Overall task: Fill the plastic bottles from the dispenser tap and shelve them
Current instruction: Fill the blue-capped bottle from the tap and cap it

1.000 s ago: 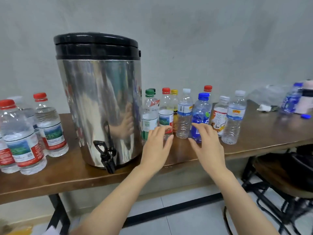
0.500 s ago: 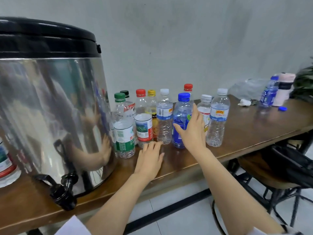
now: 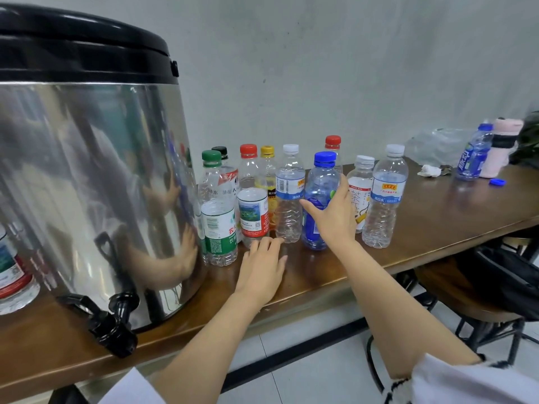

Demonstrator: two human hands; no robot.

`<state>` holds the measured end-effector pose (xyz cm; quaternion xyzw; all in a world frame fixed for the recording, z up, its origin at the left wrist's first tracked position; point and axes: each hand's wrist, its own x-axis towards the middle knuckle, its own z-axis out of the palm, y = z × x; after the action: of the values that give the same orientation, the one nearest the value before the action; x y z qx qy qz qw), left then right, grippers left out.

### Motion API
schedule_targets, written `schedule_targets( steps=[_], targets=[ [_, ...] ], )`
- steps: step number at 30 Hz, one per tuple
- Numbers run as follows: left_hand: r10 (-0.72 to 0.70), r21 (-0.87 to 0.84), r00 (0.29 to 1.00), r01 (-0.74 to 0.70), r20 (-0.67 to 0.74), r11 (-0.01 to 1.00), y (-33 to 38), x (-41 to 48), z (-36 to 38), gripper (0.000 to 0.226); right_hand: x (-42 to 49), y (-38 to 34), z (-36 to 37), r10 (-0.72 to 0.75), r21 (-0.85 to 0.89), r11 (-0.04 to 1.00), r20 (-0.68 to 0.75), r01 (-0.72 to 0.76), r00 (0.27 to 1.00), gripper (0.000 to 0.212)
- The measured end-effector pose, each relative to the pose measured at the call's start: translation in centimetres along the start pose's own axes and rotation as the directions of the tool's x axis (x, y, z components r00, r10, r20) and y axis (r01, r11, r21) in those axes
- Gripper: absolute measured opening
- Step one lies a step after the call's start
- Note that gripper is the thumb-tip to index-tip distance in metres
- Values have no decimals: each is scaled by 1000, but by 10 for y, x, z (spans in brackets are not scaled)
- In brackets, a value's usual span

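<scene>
On the tabletop, right of the steel dispenser: a cluster of about ten capped plastic bottles, all seemingly empty.

- Right hand: wrapped on the blue-capped bottle, thumb across its front, fingers round its right side. The bottle stands upright on the wood, not lifted, between a white-capped bottle and the tea-label bottle.
- Left hand: flat on the tabletop, palm down, fingers straight and holding nothing. Its fingertips are just short of the base of the red-capped bottle.
- Tap: black, overhangs the front edge, nothing under it.
- Far left edge: one red-label bottle, partly cut off, looks full of water.
- Far right: blue drink bottle, pink flask, loose blue cap.

Progress, as a judgement: at least one bottle looks filled and the whole right-hand group is left. The blue-capped one is only being picked. Uncapping, filling at the tap, recapping and shelving all remain. No shelf is in view.
</scene>
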<state>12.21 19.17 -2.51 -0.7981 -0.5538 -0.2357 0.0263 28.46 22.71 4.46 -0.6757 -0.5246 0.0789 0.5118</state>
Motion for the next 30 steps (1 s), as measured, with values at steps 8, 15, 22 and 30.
schedule_targets(
  steps=[8, 15, 22, 30],
  targets=[
    [4, 23, 1000, -3, -31, 1000, 2, -5, -5, 42, -16, -1, -10, -57, 120, 991, -20, 59, 998, 92],
    [-82, -381, 978, 3, -190, 924, 7, -35, -33, 39, -55, -27, -45, -181, 135, 973, -47, 186, 982, 98],
    [-160, -725, 911, -187, -381, 663, 29, -66, -140, 24, -129, -64, -70, -312, 156, 938, -15, 311, 950, 98],
    [-14, -757, 965, -197, -263, 623, 12, -110, -206, 40, -221, -88, -56, -386, 309, 895, 170, 323, 907, 98]
  ],
)
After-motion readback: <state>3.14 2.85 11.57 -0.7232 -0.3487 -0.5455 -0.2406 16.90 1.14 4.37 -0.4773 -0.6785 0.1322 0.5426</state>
